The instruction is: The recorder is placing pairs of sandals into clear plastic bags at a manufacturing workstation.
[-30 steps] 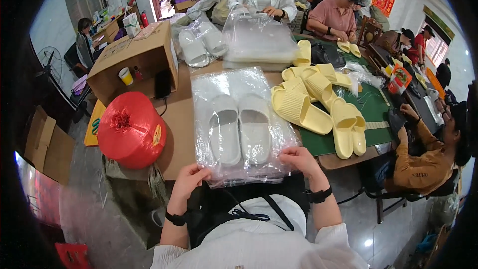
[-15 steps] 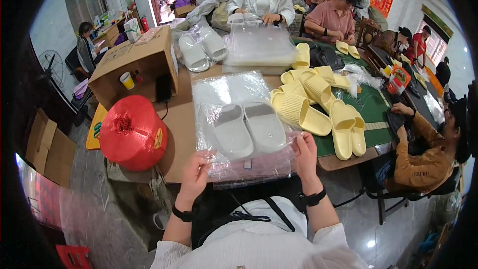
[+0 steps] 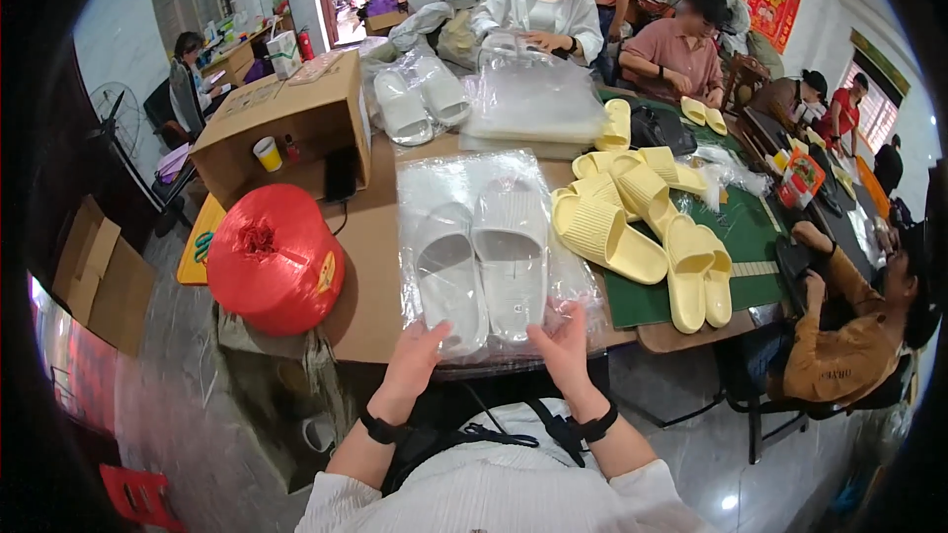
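Observation:
A pair of light grey slippers (image 3: pixel 511 271) lies side by side inside a clear plastic bag (image 3: pixel 422 183) on the table in front of me, heels toward me. At the left slipper's heel, my left hand (image 3: pixel 413 363) grips the near edge of the bag, thumb on top and fingers partly hidden. My right hand (image 3: pixel 561 343) pinches the bag beside the right slipper's heel. More clear plastic lies under and right of the bag. Several pale yellow slippers (image 3: pixel 612 242) are heaped to the right, apart from my hands.
A red roll of plastic twine (image 3: pixel 274 262) and an open cardboard box (image 3: pixel 276 118) with a yellow cup stand at left. Stacked clear bags (image 3: pixel 538 104) and wrapped grey slippers (image 3: pixel 403 109) are farther back. Co-workers sit or stand behind and at the right, around a green mat (image 3: pixel 632 301).
The grey slippers have straightened and shifted toward me, toes now pointing away. Both hands have come closer together and lower, at the heels. The whole view has shifted slightly.

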`<state>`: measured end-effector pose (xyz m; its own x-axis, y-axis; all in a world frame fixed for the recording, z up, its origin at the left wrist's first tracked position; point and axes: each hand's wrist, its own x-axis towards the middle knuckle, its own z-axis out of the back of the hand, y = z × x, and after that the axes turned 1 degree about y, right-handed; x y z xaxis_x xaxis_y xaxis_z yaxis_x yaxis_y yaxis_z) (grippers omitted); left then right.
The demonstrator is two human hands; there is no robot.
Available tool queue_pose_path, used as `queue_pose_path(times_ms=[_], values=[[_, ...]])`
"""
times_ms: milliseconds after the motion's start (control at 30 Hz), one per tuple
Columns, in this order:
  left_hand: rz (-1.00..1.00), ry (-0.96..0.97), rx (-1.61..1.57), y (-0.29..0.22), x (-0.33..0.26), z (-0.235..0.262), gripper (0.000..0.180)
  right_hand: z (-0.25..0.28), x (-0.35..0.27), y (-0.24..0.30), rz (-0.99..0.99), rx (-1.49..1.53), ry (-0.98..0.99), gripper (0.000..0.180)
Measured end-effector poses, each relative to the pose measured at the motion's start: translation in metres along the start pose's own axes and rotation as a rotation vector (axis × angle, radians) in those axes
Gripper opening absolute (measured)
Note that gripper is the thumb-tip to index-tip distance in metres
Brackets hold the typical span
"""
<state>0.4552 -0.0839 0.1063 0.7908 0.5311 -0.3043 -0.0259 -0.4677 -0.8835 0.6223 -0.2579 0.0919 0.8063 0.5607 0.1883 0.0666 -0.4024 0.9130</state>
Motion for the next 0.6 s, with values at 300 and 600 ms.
queue_pose_path(times_ms=[300, 600], values=[[-0.233, 0.161, -0.234, 0.008, -0.019, -0.035, 0.035, -0.03, -0.018, 0.007, 0.234, -0.674, 0.164, 0.041], [-0.319, 0.019, 0.034, -0.03, -0.093, 0.081, 0.05, -0.002, 0.009, 0.036, 0.363, -0.864, 0.384, 0.056]])
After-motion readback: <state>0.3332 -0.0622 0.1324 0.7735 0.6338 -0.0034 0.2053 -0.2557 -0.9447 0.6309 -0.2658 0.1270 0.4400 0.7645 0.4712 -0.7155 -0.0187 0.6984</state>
